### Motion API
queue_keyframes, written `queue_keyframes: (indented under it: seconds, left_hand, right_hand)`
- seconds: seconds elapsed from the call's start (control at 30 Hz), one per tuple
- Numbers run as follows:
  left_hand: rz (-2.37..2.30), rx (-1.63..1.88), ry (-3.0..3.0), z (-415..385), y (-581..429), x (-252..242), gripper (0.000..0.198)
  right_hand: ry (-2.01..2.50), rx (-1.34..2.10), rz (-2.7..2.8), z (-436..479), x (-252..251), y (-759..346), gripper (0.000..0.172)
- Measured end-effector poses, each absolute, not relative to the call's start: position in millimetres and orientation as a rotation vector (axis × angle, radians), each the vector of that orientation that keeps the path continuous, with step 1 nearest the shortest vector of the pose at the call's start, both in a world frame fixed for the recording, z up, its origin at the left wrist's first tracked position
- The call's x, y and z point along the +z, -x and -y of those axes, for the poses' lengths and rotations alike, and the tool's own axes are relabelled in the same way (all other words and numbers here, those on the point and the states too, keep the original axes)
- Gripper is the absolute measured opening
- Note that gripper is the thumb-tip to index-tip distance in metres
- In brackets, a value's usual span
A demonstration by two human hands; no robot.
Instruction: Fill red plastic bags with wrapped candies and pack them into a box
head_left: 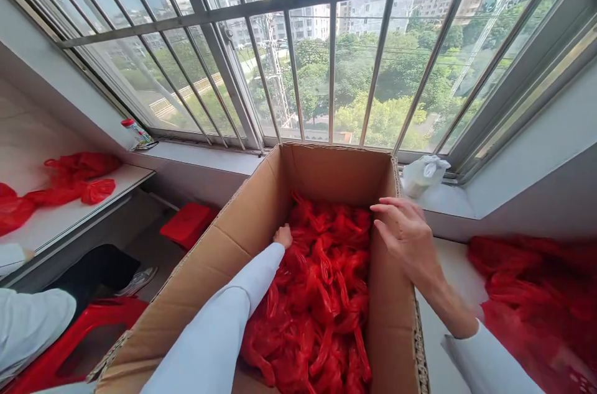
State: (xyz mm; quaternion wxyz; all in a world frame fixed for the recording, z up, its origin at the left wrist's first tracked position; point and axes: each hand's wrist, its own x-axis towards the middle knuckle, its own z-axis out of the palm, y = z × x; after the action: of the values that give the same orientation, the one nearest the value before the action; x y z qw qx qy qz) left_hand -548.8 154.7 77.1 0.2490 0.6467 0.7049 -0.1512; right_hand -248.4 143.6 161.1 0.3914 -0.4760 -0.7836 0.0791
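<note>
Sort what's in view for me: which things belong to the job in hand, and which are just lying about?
In the job:
cardboard box
red plastic bags inside it
left hand, at the bags
right hand, by the box's right wall

Seemingly just lying about:
white plastic bag on the windowsill
red-capped container, also there

From where I am standing, the left arm (191, 344) is slanting from the bottom edge toward mid-frame, a white sleeve (252, 282) covering it to the wrist. The left hand (282, 236) is lying just below and left of centre, fingers curling; its fingertips are escaping my view, so I am recording its grip as unconfirmed. The right arm (459, 313) is entering from the lower right corner, its lower forearm showing bare. The right hand (405, 232) is hanging right of centre, fingers pointing left, slightly bending and parting.
</note>
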Motion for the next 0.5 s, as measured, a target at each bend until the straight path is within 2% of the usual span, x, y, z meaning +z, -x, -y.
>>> queue_keyframes:
  seconds: [0.1,0.13,0.2,0.37,0.5]
  left_hand:
    - [-1.974,-0.415,-1.827,-156.6,565.1,83.9,0.034]
    - [-1.978,-0.411,-1.86,-156.3,567.2,84.6,0.035]
    - [-1.972,-0.405,-1.936,-151.6,565.4,82.4,0.037]
    - [-1.798,-0.524,-2.097,-117.7,546.1,71.0,0.04]
    - [-1.73,-0.629,-2.109,-96.2,542.1,83.8,0.034]
  right_hand:
    - [1.429,0.407,1.654,-144.9,147.5,250.2,0.071]
    - [1.455,0.517,1.618,-146.5,144.2,250.7,0.08]
    - [1.469,0.692,1.581,-150.7,140.6,251.2,0.084]
    - [1.412,0.879,1.442,-147.5,141.6,250.2,0.081]
    - [1.394,1.117,1.377,-99.9,135.6,245.0,0.095]
